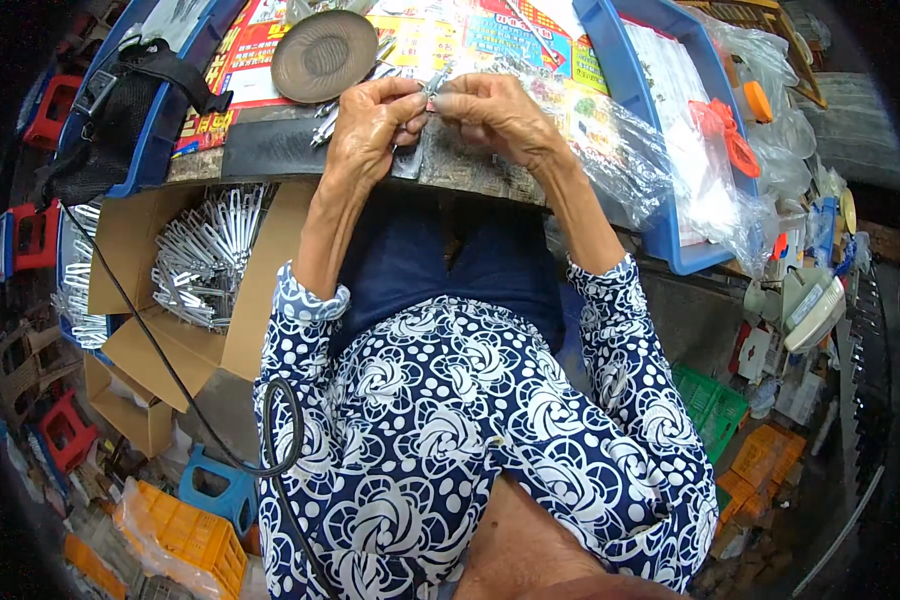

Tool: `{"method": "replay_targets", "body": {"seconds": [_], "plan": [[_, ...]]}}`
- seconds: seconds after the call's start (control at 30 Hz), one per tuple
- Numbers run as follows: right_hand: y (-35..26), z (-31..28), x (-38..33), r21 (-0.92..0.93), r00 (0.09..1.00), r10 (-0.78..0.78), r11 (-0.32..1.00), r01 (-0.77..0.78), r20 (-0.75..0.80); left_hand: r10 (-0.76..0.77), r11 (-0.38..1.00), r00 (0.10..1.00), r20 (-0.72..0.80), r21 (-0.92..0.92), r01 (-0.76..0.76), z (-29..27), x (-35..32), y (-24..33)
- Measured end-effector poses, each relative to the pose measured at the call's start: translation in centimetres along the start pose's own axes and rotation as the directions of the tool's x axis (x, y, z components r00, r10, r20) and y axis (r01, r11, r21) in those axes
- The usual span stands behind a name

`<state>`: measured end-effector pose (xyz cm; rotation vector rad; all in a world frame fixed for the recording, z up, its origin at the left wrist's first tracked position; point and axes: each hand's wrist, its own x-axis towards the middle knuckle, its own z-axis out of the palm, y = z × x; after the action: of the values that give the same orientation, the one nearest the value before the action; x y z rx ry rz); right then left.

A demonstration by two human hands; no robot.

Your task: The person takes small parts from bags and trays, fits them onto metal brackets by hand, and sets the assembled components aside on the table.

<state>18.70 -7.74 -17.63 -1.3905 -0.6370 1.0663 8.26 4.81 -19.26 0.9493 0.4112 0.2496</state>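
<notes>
Both my hands meet over the front part of the workbench, fingertips close together. My left hand pinches one side of a small silvery metal piece, and my right hand pinches its other side. Most of the piece is covered by my fingers, so its exact kind does not show. Just beyond my left hand stands a round brown dish with a ridged middle. Several thin metal parts lie beside and behind that hand. A dark flat strip runs along the bench's front edge.
Blue trays flank the bench, the right tray holding white sheets and clear plastic. A black mesh bag hangs over the left tray. Below left, a cardboard box holds many slim metal pieces. Printed sheets cover the bench top.
</notes>
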Motion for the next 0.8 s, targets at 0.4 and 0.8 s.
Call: {"method": "replay_targets", "body": {"seconds": [0.4, 0.8], "plan": [[0.15, 0.03, 0.04, -0.011, 0.999, 0.022, 1.0, -0.022, 0.03, 0.016, 0.997, 1.0, -0.022, 0.081, -0.015, 0.21, -0.21, 0.36], [-0.18, 0.39, -0.11, 0.065, 0.998, 0.04, 0.997, -0.037, -0.042, 0.001, 0.997, 1.0, -0.023, 0.072, 0.0, -0.18, -0.02, 0.41]]}}
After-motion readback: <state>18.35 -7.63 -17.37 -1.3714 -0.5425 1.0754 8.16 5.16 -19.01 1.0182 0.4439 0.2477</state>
